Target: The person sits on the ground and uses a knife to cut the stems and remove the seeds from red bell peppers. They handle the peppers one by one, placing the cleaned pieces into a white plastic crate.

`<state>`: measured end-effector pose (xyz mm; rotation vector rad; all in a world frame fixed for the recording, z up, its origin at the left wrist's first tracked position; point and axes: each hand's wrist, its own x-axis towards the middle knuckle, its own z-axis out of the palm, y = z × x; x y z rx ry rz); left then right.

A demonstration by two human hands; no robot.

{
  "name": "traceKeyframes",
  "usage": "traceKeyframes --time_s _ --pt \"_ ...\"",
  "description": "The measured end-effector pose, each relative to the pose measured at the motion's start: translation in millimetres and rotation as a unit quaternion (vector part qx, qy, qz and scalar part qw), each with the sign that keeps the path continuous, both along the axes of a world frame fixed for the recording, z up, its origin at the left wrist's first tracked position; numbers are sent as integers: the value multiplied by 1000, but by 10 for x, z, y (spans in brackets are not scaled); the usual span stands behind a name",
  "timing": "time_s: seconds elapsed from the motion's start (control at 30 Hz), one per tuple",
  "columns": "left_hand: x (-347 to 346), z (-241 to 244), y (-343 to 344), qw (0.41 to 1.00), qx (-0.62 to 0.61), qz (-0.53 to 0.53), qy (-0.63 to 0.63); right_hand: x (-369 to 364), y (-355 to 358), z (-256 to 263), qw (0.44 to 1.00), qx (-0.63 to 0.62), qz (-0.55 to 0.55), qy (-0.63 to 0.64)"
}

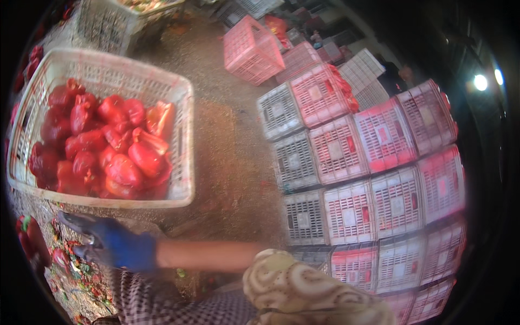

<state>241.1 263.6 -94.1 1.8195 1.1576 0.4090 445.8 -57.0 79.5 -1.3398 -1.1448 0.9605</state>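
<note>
My right hand point(101, 243), in a blue and grey glove, reaches left below a white plastic crate point(122, 201). A small shiny piece, seemingly a metal tool point(94, 240), shows between its blurred fingers; its shape is unclear. The crate holds many red bell peppers point(124, 168), some cut open. At the far left edge lies a red bell pepper with a green stem point(30, 239), left of the glove and not touching it. My left hand is out of view. Below the glove are pepper scraps point(81, 268) in red and green.
Stacked plastic crates point(349, 217), white, grey and pink-stained, stand on the right, several with red contents. A pink crate point(252, 53) sits on the dirty floor point(231, 162) at the top. Another crate point(101, 26) stands at upper left. Checked cloth point(162, 296) covers my lap.
</note>
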Motion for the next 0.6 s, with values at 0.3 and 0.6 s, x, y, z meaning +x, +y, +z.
traceKeyframes --time_s 0.3,0.6 --pt "717 2394 -2179 931 -116 -299 -171 10 -222 346 999 -20 -1 -32" --pt "867 2926 -2478 949 -65 -215 -220 140 -805 290 928 93 -41 359"
